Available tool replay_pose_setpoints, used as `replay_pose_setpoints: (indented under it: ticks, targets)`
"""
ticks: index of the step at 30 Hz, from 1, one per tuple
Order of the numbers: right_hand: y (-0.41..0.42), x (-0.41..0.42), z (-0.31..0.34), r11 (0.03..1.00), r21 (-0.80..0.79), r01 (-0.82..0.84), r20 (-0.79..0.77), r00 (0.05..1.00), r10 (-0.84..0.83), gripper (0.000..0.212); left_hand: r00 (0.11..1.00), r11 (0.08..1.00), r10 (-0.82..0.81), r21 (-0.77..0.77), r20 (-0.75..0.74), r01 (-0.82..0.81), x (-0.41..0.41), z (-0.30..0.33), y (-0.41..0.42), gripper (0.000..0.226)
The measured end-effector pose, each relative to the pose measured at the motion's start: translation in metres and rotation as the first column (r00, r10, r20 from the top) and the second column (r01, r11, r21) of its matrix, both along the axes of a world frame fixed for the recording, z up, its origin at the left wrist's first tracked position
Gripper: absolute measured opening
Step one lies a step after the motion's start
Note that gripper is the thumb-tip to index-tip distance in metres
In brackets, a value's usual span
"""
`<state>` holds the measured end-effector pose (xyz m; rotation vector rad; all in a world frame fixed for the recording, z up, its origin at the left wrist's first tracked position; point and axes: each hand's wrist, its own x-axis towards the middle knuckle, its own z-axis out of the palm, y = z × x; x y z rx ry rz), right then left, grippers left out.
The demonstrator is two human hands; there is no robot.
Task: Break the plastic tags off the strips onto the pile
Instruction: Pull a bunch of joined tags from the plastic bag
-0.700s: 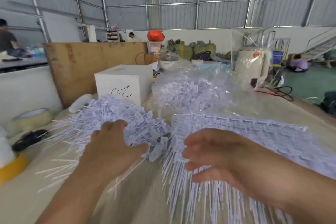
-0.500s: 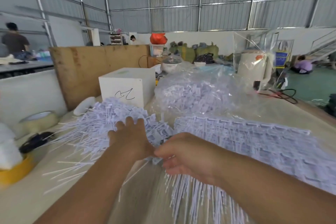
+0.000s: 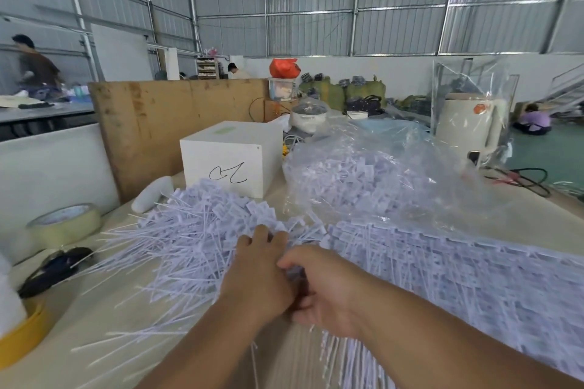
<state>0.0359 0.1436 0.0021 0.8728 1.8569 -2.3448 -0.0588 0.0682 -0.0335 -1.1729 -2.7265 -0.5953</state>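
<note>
**Mid-break at the seam between strips and pile**

Head view: metal-clad warehouse, other people working far left and seated on the green floor far right. Beige table (image 3: 521, 215) carries the work, with a plywood board (image 3: 164, 133) standing behind it. Also on it: a white box (image 3: 234, 158) with a scribble, a clear bag (image 3: 379, 180) of more tags, and a tape roll (image 3: 66, 224) at the left edge.

Loose pile (image 3: 189, 237) of broken-off tags sits left of centre. The stacked strips (image 3: 458, 281) lie right of it, tails hanging toward the person. The two heaps touch where the hands meet.

Left hand (image 3: 259, 275) is curled, knuckles up, fingertips in the pile's edge. Right hand (image 3: 322, 284) is curled against it, thumb and fingers pinching at the strip's near-left end. What exactly each grips is hidden between the hands.

Judgement: the snap step is in hand. The next move calls for a short twist apart, dropping tags leftward onto the pile, then re-gripping further along the strip.
</note>
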Motion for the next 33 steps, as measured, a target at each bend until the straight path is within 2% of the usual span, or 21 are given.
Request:
replay_pose_setpoints:
  ticks: [4,7,9,11,13,15,16,19,21,24,27,28,29,31,33]
  targets:
    - [-0.007,-0.005,-0.007,0.997,-0.055,0.053,-0.041,0.998,-0.055,0.011,0.995,0.977,-0.068,0.209,0.069,0.052,0.001,-0.001,-0.006,0.048]
    - [-0.013,-0.016,-0.014,0.982,-0.068,0.177,-0.108,0.977,-0.184,0.040,0.988,0.923,-0.133,0.372,0.082,0.093,0.006,0.006,-0.007,0.055]
    - [-0.017,-0.022,-0.015,0.959,-0.090,0.270,-0.158,0.946,-0.282,0.048,0.986,0.885,-0.145,0.457,0.083,0.092,0.010,0.009,-0.004,0.058]
    - [-0.017,-0.025,-0.014,0.924,-0.167,0.344,-0.220,0.900,-0.375,0.052,0.984,0.859,-0.130,0.509,0.118,0.052,0.016,0.013,-0.001,0.060]
    - [-0.017,-0.027,-0.014,0.914,-0.178,0.365,-0.296,0.866,-0.403,0.064,0.985,0.837,-0.118,0.547,0.125,0.031,0.022,0.018,0.002,0.056]
    - [-0.016,-0.027,-0.012,0.903,-0.197,0.382,-0.327,0.843,-0.427,0.083,0.980,0.819,-0.129,0.574,0.152,0.019,0.028,0.024,0.004,0.065]
    - [-0.015,-0.026,-0.012,0.895,-0.219,0.389,-0.326,0.836,-0.442,0.085,0.974,0.812,-0.145,0.583,0.173,0.017,0.029,0.027,0.004,0.069]
    - [-0.008,-0.022,-0.007,0.895,-0.309,0.322,-0.339,0.842,-0.420,0.070,0.952,0.819,-0.224,0.569,0.210,0.067,0.030,0.033,0.003,0.072]
    - [-0.003,-0.020,-0.006,0.891,-0.342,0.299,-0.339,0.845,-0.414,0.053,0.930,0.848,-0.278,0.515,0.241,0.120,0.029,0.039,-0.001,0.086]
    - [0.002,-0.012,-0.004,0.883,-0.359,0.303,-0.350,0.833,-0.428,0.034,0.806,0.847,-0.434,0.487,0.402,0.213,0.026,0.050,-0.009,0.104]
    - [0.010,-0.006,-0.002,0.892,-0.348,0.289,-0.402,0.814,-0.420,0.035,0.653,0.772,-0.573,0.594,0.496,0.226,0.028,0.063,-0.015,0.091]
    - [0.011,-0.005,-0.002,0.896,-0.340,0.285,-0.406,0.815,-0.413,0.040,0.635,0.768,-0.579,0.603,0.511,0.214,0.030,0.067,-0.015,0.089]
    - [0.012,-0.005,-0.002,0.898,-0.333,0.287,-0.405,0.817,-0.411,0.041,0.646,0.784,-0.563,0.581,0.516,0.220,0.031,0.070,-0.016,0.089]
    - [0.011,-0.003,-0.002,0.897,-0.309,0.314,-0.394,0.817,-0.422,0.034,0.734,0.846,-0.491,0.457,0.469,0.274,0.038,0.074,-0.016,0.092]
    - [0.014,-0.002,-0.002,0.893,-0.266,0.362,-0.387,0.809,-0.443,0.028,0.865,0.905,-0.394,0.295,0.311,0.306,0.046,0.077,-0.018,0.086]
